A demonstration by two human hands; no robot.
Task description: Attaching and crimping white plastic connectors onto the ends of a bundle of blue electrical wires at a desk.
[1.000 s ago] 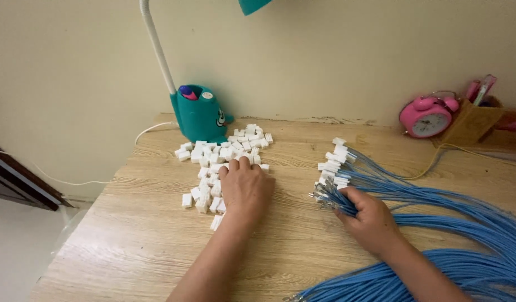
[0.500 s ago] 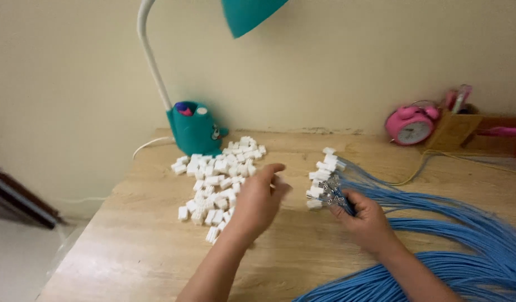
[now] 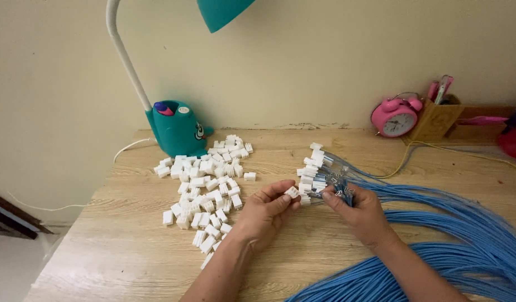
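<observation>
left hand [image 3: 264, 212]: fingers curled, thumb and forefinger pinched | right hand [image 3: 355, 211]: fingers pinched, palm down

No packages, labels, signs or screens seem visible.

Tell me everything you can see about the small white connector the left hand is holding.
The white connector is a small blocky piece that looks like moulded plastic, the same kind as those in the loose pile on the wooden table. It is pinched at the fingertips of the left hand, held just above the tabletop. It sits close to the blue wire ends gripped by the right hand; whether it touches them cannot be told. Finer details are too small to see.
</observation>
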